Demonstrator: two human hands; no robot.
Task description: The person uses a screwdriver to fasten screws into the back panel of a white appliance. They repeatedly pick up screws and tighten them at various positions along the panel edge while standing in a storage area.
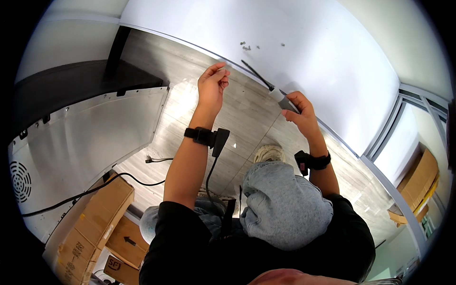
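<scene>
The right hand [298,108] gripped a screwdriver [270,88] by its handle, the dark shaft pointing toward eleven o'clock over the white surface [332,61]. At its nine o'clock, the left hand [212,83] was raised with fingertips pinched together; whether it held anything was unclear. Small screws [246,47] lay on the surface at twelve o'clock.
</scene>
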